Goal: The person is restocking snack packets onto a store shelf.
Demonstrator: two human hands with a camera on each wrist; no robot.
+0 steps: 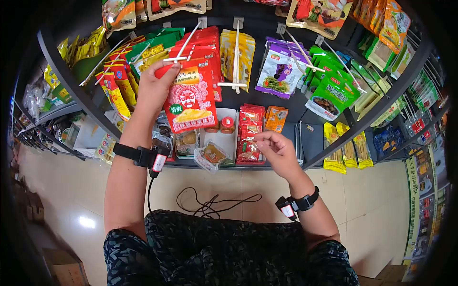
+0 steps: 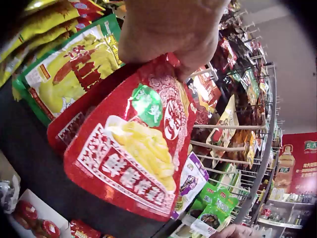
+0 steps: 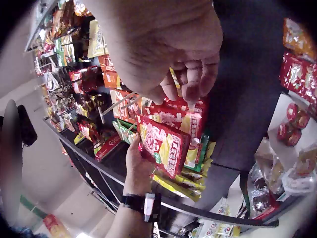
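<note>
My left hand (image 1: 155,86) (image 2: 173,34) is raised to the rack and grips the top corner of a red snack packet (image 1: 191,97) (image 2: 133,148) (image 3: 163,144), which has a mask face and yellow food printed on it. The packet hangs in front of a row of matching red packets on a white peg hook (image 1: 183,45). My right hand (image 1: 274,148) (image 3: 168,44) hovers lower, in front of the bottom shelf. Its fingers are loosely curled and nothing shows in them.
Yellow packets (image 1: 238,52), purple packets (image 1: 279,71) and green packets (image 1: 329,90) hang on neighbouring pegs. The bottom shelf holds a white tray (image 1: 224,143) of small jars and red packs (image 1: 248,136). A black cable (image 1: 210,202) lies on the tiled floor, with a cardboard box (image 1: 64,267) at the lower left.
</note>
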